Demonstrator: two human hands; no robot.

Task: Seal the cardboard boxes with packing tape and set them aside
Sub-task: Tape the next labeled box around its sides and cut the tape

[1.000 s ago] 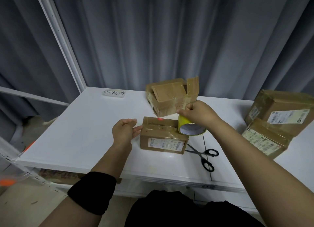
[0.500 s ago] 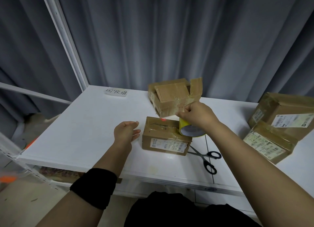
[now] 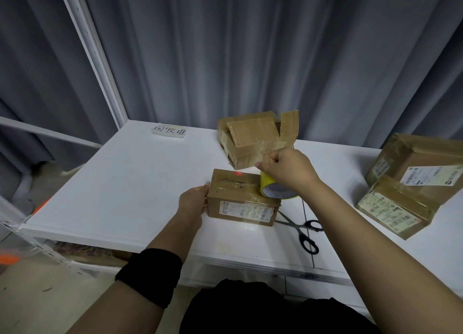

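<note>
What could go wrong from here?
The left hand only touches the box's left end, so pulling the tape roll with the right hand may slide the box. The scissors lie by the box's right corner and could get knocked. The rear box's raised flap is close, so loose tape may stick.

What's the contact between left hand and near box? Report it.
Touching. The head view shows the left hand pressed against the left end of the near box, with no gap between them.

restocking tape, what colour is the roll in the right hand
Yellow tape roll, greyish inside, gripped by the right hand; head view.
</note>
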